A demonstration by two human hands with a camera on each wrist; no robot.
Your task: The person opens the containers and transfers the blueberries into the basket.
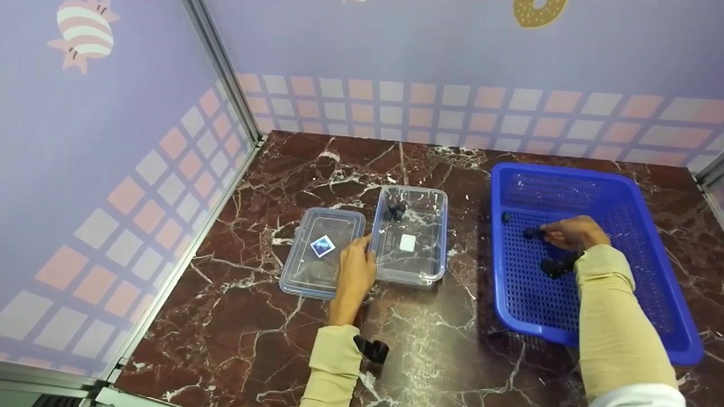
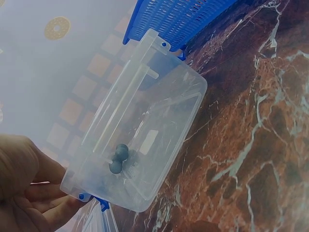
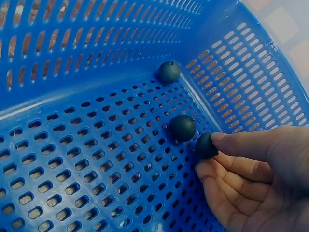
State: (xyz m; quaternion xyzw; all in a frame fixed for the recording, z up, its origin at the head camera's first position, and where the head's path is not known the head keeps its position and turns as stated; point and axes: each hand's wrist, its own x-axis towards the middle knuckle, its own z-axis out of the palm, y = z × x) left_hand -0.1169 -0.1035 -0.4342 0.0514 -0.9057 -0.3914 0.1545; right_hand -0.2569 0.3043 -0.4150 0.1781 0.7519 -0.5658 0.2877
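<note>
In the head view my left hand [image 1: 356, 264] holds the near left edge of a clear plastic container [image 1: 407, 276]. The left wrist view has its fingers at the rim, beside a blue clip [image 2: 103, 203]. Small dark balls [image 2: 116, 166] sit together toward one end inside it. Over on the right, my right hand [image 1: 572, 233] reaches down into a blue perforated basket [image 1: 498, 271]. Between thumb and fingertips it pinches a dark ball [image 3: 206, 145]. Close beside that lies another ball [image 3: 182, 128], and a further ball [image 3: 169, 72] rests near the basket's corner.
A clear lid [image 1: 302, 277] with a blue diamond sticker [image 1: 323, 246] lies left of the container on the dark marbled tabletop [image 1: 237, 316]. Patterned panels [image 1: 362, 51] stand along the left and back. A black wrist camera [image 1: 372, 349] is on the left sleeve.
</note>
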